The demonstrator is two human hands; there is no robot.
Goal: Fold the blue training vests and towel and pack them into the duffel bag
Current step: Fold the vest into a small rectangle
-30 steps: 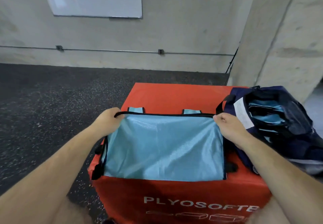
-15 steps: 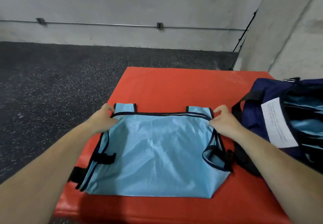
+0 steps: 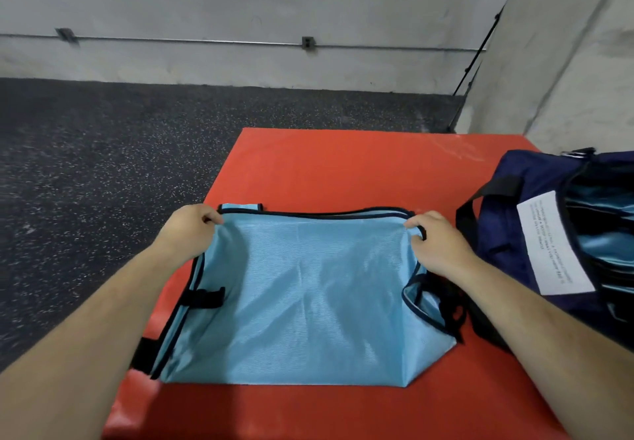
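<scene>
A light blue training vest [image 3: 302, 299] with black trim lies folded in half on the red plyo box [image 3: 336, 168]. My left hand [image 3: 187, 230] pinches its far left corner. My right hand [image 3: 435, 240] pinches the far right corner. Both corners sit at the vest's far edge, a little raised off the box. A navy duffel bag [image 3: 514, 220] stands open at the right, with more light blue fabric [image 3: 607, 247] inside and a white label on its flap.
Dark speckled rubber floor [image 3: 120, 165] lies to the left and beyond the box. A concrete wall with a thin pipe [image 3: 206, 40] runs along the back, and a concrete pillar [image 3: 566, 45] rises at the right.
The view has tilted down, so more of the box top shows. The vest, which hung over the box's near edge, has been drawn away from me and now lies flat on the top.
</scene>
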